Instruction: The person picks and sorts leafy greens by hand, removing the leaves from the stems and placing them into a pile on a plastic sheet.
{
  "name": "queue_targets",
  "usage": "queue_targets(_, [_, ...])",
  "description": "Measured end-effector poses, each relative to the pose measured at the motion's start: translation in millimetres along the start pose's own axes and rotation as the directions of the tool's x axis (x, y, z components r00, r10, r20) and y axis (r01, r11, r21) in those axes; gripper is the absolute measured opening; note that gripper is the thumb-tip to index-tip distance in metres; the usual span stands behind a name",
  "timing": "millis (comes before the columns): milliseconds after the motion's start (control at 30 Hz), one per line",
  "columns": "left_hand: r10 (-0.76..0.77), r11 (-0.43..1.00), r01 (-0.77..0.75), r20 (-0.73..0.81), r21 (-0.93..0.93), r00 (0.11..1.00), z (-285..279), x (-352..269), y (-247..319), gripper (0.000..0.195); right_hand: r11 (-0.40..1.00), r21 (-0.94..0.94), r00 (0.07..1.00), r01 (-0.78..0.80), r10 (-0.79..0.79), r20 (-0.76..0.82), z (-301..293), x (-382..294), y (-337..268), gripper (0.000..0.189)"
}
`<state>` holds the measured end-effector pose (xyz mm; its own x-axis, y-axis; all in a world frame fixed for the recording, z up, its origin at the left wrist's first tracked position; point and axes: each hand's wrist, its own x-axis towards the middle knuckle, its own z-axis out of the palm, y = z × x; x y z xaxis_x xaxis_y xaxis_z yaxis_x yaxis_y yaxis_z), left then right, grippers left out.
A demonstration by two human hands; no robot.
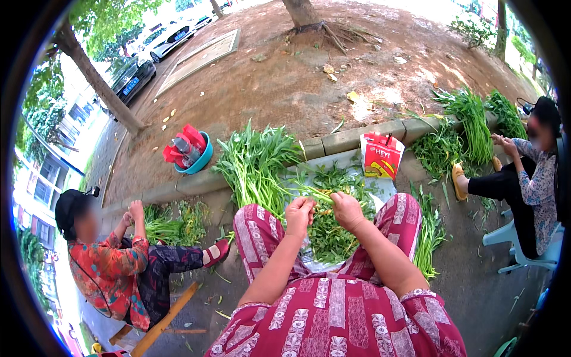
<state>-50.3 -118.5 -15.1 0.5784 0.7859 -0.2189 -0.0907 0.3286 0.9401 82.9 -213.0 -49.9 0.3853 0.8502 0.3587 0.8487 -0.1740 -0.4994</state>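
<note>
Both my hands are raised between my knees, over a pile of loose green leaves [332,241] on a plastic sheet [384,189]. My right hand [347,209] is closed around green stems of a leafy vegetable [314,192], which point up and to the left. My left hand [300,215] is beside it, fingertips pinched together near the stems; whether something small is between them is unclear. A large bundle of long-stemmed water spinach [256,172] lies beyond my left knee. More long stems [428,241] lie on the pavement outside my right knee.
A red printed paper bag [381,156] stands by the stone kerb [343,139]. On the soil sits a teal basin [203,158] with red items and a bottle. One person sits at left [111,263], another at right on a blue stool [519,243], both near greens. A wooden stool [165,319] is lower left.
</note>
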Motion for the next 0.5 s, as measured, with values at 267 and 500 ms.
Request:
queue_targets(267, [-0.128, 0.960, 0.130, 0.025, -0.247, 0.991, -2.2, 4.7, 0.3, 0.023, 1.000, 0.021, 0.999, 0.014, -0.013, -0.044, 1.8, 1.5, -1.0, 0.017])
queue_targets(500, [-0.089, 0.592, 0.475, 0.533, -0.651, 0.841, -10.3, -1.7, 0.1, 0.030, 0.998, 0.045, 0.998, 0.041, -0.039, -0.049, -5.3, 3.8, -6.3, 0.016])
